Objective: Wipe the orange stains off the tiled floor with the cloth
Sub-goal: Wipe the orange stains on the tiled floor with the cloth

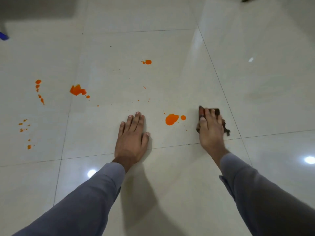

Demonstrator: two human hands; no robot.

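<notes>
The left hand (pixel 131 140) lies flat on the tiled floor (pixel 170 176), fingers straight. To its right, the right hand (pixel 211 130) presses a dark cloth (pixel 217 112) to the floor, fingers spread over it. Between them sits a large orange stain (pixel 171 119). Farther off, more orange splashes (pixel 77 90) scatter leftward, and one drop (pixel 148 62) lies beyond.

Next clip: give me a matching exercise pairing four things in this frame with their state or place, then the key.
Column one:
1. left hand
2. right hand
3. dark brown cloth
4. largest orange stain between the hands

Column two:
A. unwiped, on bare tile
B. flat on the floor, fingers straight
C. pressed down under a hand
D. resting on top of the cloth

Pairs: 1-B, 2-D, 3-C, 4-A
</notes>
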